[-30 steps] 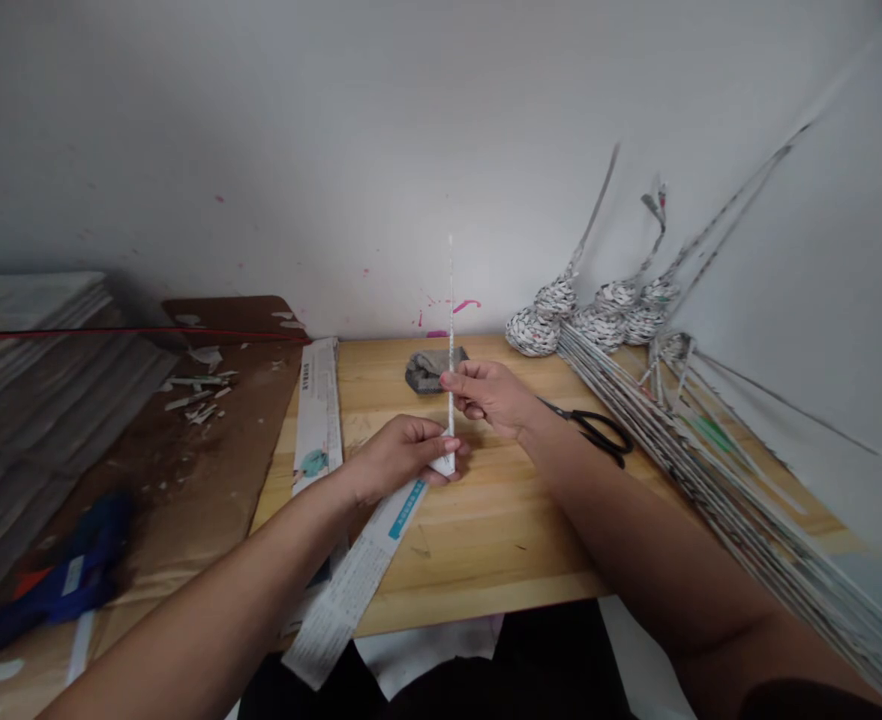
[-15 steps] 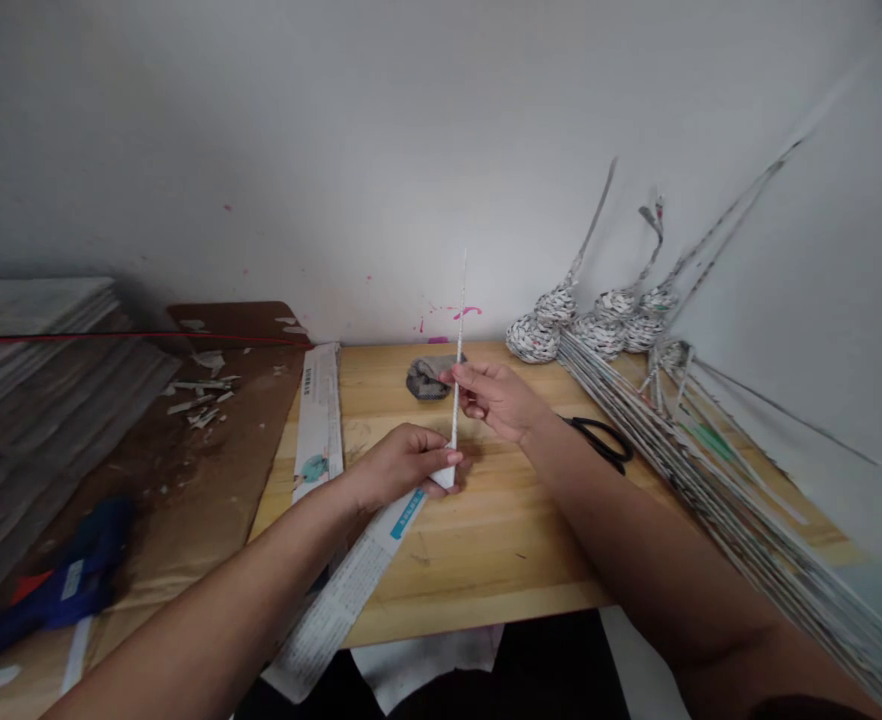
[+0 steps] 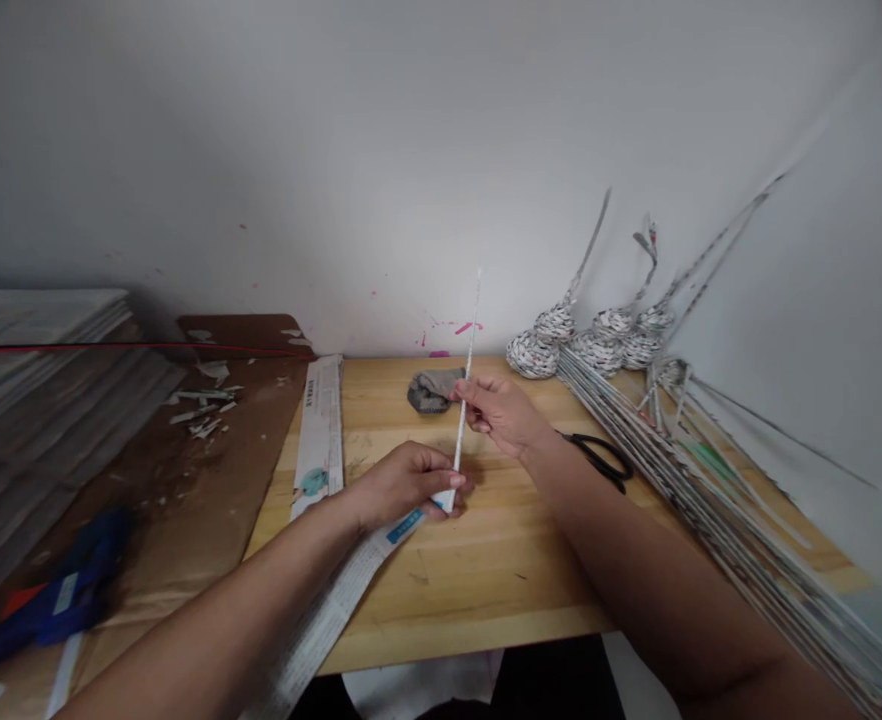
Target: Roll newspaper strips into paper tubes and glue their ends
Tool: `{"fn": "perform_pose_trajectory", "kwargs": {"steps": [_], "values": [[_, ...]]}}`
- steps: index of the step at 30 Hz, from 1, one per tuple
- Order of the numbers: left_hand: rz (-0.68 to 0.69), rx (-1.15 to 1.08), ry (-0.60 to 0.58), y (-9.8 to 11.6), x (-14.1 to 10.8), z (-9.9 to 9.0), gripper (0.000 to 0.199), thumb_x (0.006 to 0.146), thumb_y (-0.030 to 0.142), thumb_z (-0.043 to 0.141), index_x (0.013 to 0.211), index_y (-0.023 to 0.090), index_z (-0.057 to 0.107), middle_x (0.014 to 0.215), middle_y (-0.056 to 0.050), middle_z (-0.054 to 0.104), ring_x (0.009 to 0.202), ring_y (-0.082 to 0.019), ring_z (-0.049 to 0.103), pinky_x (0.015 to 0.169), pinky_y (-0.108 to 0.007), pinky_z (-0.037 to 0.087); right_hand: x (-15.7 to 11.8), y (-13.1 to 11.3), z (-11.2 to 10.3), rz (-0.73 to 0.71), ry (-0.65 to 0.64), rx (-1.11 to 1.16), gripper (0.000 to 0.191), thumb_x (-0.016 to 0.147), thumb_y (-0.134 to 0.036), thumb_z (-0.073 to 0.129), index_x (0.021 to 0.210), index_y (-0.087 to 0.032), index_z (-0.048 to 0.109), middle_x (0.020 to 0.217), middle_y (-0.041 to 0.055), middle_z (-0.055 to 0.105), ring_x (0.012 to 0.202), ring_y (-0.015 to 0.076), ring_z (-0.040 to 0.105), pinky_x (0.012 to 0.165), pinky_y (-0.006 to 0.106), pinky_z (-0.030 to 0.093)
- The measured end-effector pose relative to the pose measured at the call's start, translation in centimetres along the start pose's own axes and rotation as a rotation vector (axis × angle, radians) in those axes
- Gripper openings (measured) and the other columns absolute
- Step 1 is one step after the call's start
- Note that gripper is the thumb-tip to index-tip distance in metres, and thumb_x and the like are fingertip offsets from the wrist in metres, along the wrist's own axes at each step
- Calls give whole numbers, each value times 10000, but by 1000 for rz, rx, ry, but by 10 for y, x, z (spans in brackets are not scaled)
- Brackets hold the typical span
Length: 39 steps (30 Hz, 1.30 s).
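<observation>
My left hand (image 3: 415, 482) pinches a newspaper strip (image 3: 340, 592) where it winds into a thin rolled paper stick (image 3: 461, 440). The flat tail of the strip runs down left under my forearm and past the table edge. Higher up, the fingers of my right hand (image 3: 497, 408) close around the stick, which stands nearly upright and leans a little right. A crumpled grey cloth (image 3: 435, 391) lies just behind the stick. Black-handled scissors (image 3: 602, 460) rest beside my right forearm, their blades hidden.
Several rolled paper sticks (image 3: 681, 480) lie along the right of the wooden table (image 3: 516, 570). Woven paper gourd shapes (image 3: 535, 354) stand against the wall. More newspaper strips (image 3: 319, 425), paper scraps (image 3: 205, 410), a blue glue gun (image 3: 73, 590) and a paper stack (image 3: 43, 320) are at left.
The paper stick's tip has tilted right, and more of the strip has wound in near my left hand. Both hands sit slightly lower in view as the camera tilted.
</observation>
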<state>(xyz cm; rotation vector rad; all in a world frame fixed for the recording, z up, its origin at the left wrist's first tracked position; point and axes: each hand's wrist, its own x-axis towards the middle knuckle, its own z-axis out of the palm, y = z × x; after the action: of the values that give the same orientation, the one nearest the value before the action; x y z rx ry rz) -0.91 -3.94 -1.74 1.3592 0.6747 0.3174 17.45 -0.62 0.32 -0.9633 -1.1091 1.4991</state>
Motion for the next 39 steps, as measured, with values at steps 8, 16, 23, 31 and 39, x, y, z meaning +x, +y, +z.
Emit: {"fn": "perform_pose_trajectory", "kwargs": {"steps": [8, 16, 23, 31, 39], "values": [[-26, 6, 24, 9, -3, 3, 334, 816, 467, 637, 860, 145, 715, 787, -67, 691, 717, -153, 606, 676, -288, 482, -1, -4, 3, -31, 40, 11, 373, 627, -480, 820, 711, -145, 679, 659, 8, 604, 466, 41, 388, 381, 195, 177], [-42, -78, 39, 6, -3, 3, 330, 808, 446, 665, 925, 142, 725, 789, -72, 701, 739, -164, 638, 707, -314, 501, -3, -6, -3, 69, -152, 20, 373, 678, -486, 786, 801, -143, 706, 620, -1, 554, 517, 66, 440, 383, 180, 205], [-51, -76, 33, 10, -5, 3, 323, 814, 430, 663, 961, 149, 731, 837, -86, 716, 816, -190, 660, 748, -349, 527, -2, -5, -5, 60, -123, -14, 418, 659, -543, 778, 748, -148, 670, 557, -19, 512, 487, 70, 427, 372, 183, 183], [-15, -53, 5, 9, -5, 2, 303, 821, 407, 662, 965, 152, 737, 908, -99, 720, 873, -210, 660, 759, -373, 553, -3, -2, 2, 3, -74, -94, 393, 639, -464, 817, 620, -158, 572, 525, -42, 489, 446, 45, 387, 381, 182, 183], [8, -49, 34, 5, -3, 0, 287, 817, 410, 670, 922, 154, 746, 875, -85, 711, 840, -187, 645, 743, -345, 558, -5, -4, 2, 68, -152, -79, 355, 647, -438, 821, 684, -147, 621, 535, -38, 501, 463, 49, 399, 378, 176, 197]]}}
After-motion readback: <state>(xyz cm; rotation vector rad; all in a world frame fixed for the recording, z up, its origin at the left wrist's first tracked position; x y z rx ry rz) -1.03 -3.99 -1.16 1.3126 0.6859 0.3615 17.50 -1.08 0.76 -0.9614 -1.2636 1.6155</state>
